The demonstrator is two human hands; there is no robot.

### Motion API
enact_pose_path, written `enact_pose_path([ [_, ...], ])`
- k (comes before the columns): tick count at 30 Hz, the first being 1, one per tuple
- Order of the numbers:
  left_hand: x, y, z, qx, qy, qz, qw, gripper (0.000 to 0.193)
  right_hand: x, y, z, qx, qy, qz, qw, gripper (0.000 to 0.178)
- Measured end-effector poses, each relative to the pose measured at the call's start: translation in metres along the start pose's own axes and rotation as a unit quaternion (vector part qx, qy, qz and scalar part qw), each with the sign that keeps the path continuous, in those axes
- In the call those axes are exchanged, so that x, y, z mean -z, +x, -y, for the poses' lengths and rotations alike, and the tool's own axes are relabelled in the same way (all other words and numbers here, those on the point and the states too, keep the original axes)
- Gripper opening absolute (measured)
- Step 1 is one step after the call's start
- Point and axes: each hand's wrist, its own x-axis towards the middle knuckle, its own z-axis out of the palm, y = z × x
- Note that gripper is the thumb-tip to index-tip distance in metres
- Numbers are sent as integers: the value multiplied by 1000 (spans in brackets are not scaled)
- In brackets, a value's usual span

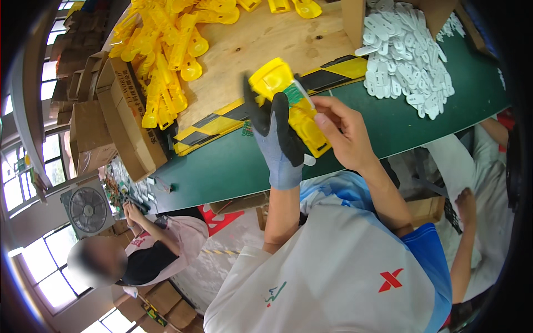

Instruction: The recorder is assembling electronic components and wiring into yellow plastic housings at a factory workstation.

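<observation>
fingers (pixel 281 114) of the gloved left hand (pixel 276 139) are closed around a yellow shell (pixel 311 131), the thumb lying across its near side. the shell is tilted, its upper end toward the left, and is held up over the near strip of the green table (pixel 216 180). a green circuit board (pixel 295 93) shows at its middle, with a white strip along the edge. the bare right hand (pixel 347 133) has thumb and forefinger set narrowly at the shell's right edge; i cannot tell whether they pinch it or only touch it. beyond lies a wooden board (pixel 272 36) edged with black-and-yellow tape (pixel 333 75), yellow pieces (pixel 172 50) heaped at its left, white pieces (pixel 405 69) piled to the right.
</observation>
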Motion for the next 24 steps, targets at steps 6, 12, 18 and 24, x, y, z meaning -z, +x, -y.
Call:
enact_pose_path([
  [6, 32, 1, 10, 194, -161, 142, 957, 46, -2, -2, 7, -92, 174, 32, 980, 19],
  [12, 21, -10, 16, 172, -236, 102, 951, 61, 1, -2, 9, -127, 155, 18, 980, 20],
  [18, 14, -19, 7, 189, -262, 123, 938, 59, 0, -2, 7, -170, 250, -16, 953, 24],
  [24, 33, -19, 15, 135, -209, 151, 957, 65, 14, -6, 0, -223, 373, 79, 897, 29],
])
